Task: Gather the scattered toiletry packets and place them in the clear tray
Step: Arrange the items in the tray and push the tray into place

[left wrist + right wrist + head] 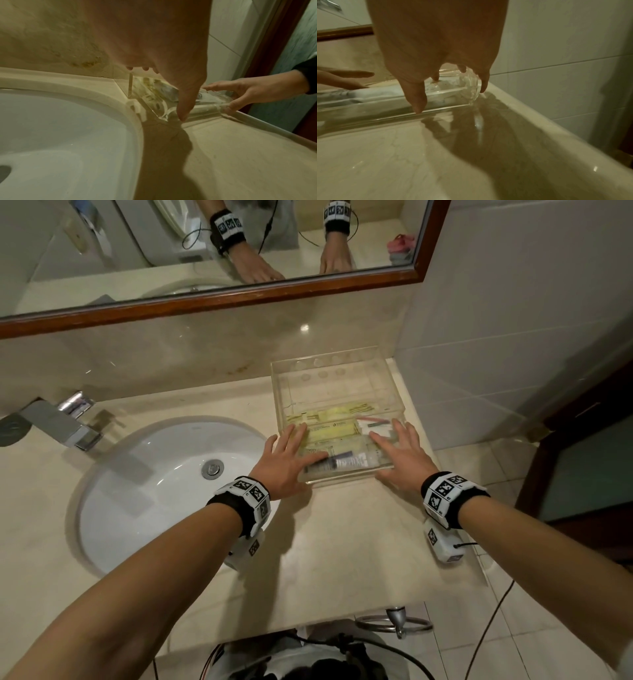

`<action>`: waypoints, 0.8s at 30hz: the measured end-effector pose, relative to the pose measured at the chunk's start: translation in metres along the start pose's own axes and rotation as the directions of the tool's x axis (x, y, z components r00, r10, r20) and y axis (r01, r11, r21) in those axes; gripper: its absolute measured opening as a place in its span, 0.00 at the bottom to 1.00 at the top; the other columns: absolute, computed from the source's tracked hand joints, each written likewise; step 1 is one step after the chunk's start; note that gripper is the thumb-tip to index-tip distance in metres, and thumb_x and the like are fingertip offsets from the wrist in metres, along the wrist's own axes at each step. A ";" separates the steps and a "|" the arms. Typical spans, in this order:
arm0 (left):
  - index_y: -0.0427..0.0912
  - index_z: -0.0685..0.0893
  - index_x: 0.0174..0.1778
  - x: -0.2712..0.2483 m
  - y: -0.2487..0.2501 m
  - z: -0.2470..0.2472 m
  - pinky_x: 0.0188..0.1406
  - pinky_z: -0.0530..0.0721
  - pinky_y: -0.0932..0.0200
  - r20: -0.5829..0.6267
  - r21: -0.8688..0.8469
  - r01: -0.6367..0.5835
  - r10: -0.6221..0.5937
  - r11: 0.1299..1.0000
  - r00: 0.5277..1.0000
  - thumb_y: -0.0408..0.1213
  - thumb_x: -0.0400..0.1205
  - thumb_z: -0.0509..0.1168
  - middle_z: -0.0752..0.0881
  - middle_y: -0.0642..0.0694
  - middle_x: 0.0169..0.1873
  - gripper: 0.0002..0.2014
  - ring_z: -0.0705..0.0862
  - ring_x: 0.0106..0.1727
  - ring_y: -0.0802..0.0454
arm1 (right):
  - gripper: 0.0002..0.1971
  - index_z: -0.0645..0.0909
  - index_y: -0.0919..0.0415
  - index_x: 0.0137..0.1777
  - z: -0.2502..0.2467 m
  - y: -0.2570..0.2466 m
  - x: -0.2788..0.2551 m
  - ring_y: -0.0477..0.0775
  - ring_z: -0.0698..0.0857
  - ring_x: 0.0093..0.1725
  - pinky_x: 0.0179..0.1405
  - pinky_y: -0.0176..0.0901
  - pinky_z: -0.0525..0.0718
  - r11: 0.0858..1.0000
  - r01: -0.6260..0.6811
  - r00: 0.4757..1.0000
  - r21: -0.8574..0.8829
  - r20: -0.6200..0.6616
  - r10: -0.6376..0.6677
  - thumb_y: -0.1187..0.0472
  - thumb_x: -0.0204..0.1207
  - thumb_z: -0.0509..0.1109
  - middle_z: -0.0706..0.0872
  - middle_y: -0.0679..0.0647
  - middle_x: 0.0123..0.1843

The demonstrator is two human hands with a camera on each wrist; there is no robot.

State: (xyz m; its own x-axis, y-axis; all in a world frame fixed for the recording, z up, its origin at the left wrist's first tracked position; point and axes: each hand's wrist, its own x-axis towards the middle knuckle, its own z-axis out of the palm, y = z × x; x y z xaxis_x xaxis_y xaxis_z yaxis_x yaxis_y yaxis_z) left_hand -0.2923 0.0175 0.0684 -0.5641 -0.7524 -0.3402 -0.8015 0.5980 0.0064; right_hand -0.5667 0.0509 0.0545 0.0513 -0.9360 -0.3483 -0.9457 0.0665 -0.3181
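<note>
A clear tray (291,392) stands on the beige counter, right of the sink, against the back wall. Several toiletry packets (337,429) lie inside it, yellow ones at the back and a dark-and-white tube (342,463) at the front. My left hand (291,455) lies spread over the tray's near left corner, fingers straight, thumb reaching over the front rim. My right hand (400,455) is spread over the near right corner in the same way. In the left wrist view the left thumb (185,108) touches the tray's front wall (205,108). In the right wrist view the right thumb (418,100) meets the clear front wall (385,106).
A white oval sink (164,491) with a chrome faucet (65,422) lies to the left. A wood-framed mirror (219,299) hangs above the backsplash. A tiled wall and a dark door frame (575,440) stand at the right. A chrome towel ring (394,623) hangs below the counter's front edge.
</note>
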 end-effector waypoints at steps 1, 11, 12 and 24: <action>0.66 0.53 0.82 0.001 0.000 -0.001 0.80 0.43 0.33 -0.001 0.016 0.001 -0.001 1.000 1.000 0.56 0.78 0.68 0.34 0.38 0.84 0.40 0.34 0.84 0.37 | 0.45 0.48 0.35 0.83 -0.001 0.000 0.001 0.59 0.31 0.84 0.80 0.67 0.61 1.000 0.000 1.000 -0.003 -0.013 0.000 0.52 0.74 0.73 0.33 0.48 0.86; 0.65 0.51 0.83 0.005 -0.009 -0.008 0.81 0.45 0.32 -0.002 -0.027 0.059 -0.059 0.998 0.998 0.56 0.82 0.61 0.33 0.39 0.83 0.35 0.34 0.84 0.36 | 0.39 0.54 0.38 0.83 -0.010 -0.011 0.010 0.61 0.38 0.85 0.75 0.63 0.68 0.999 0.002 0.997 -0.046 -0.082 -0.006 0.48 0.76 0.70 0.40 0.52 0.86; 0.65 0.51 0.83 0.007 -0.010 -0.008 0.81 0.45 0.32 -0.003 -0.029 0.065 -0.065 0.997 0.998 0.55 0.82 0.61 0.33 0.39 0.83 0.35 0.34 0.84 0.36 | 0.39 0.55 0.39 0.83 -0.010 -0.011 0.011 0.61 0.39 0.85 0.75 0.63 0.69 0.999 0.004 0.996 -0.048 -0.090 -0.008 0.48 0.76 0.70 0.40 0.53 0.86; 0.56 0.62 0.79 0.017 -0.013 -0.007 0.79 0.53 0.33 -0.098 -0.086 0.109 -0.118 0.990 0.988 0.47 0.82 0.65 0.43 0.38 0.85 0.30 0.46 0.85 0.36 | 0.33 0.65 0.41 0.81 -0.013 -0.017 0.021 0.60 0.55 0.81 0.73 0.58 0.75 1.000 -0.008 0.984 0.005 -0.178 0.009 0.50 0.76 0.71 0.55 0.60 0.79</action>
State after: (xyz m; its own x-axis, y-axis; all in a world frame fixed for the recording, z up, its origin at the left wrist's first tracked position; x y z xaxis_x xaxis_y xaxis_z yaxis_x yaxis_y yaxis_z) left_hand -0.2924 -0.0050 0.0696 -0.4827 -0.8410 -0.2444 -0.8724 0.4862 0.0502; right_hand -0.5543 0.0254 0.0644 -0.0152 -0.9818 -0.1891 -0.9444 0.0762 -0.3198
